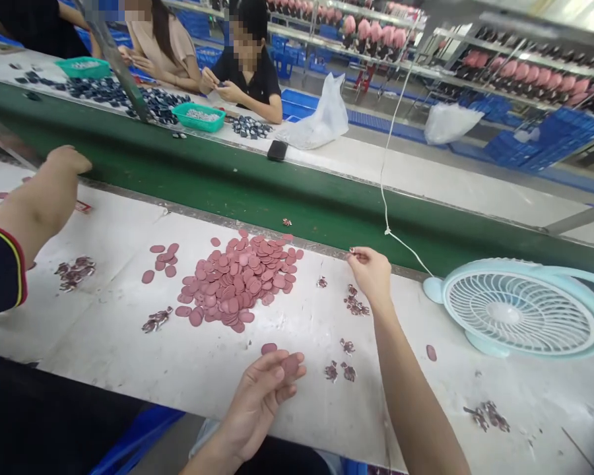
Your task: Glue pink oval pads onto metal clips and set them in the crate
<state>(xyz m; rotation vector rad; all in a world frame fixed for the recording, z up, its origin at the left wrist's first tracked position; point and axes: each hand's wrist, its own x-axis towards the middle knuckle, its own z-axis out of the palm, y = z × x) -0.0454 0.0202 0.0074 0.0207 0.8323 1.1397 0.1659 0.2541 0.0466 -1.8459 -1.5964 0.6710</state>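
Note:
My left hand (262, 392) is closed on a thin dark-pink oval piece (290, 367), gripped between thumb and fingers above the front of the white table. Beside its fingertips another oval (268, 348) lies flat. My right hand (371, 272) is at the table's far edge, thumb and fingers pinched together; whatever they hold is too small to make out. A heap of dark-pink ovals (237, 277) spreads to the left of it. Small brown-and-white crumpled pieces (356, 303) lie near my right wrist, with more of them (348, 372) closer to me.
Beyond the table edge runs a green belt (237, 191), with one crumpled piece (286, 222) on it. A pale-blue fan (519, 310) lies at right, its white cord (387, 198) hanging across the belt. A co-worker's arm (44, 204) reaches in from the left. Several people sit opposite.

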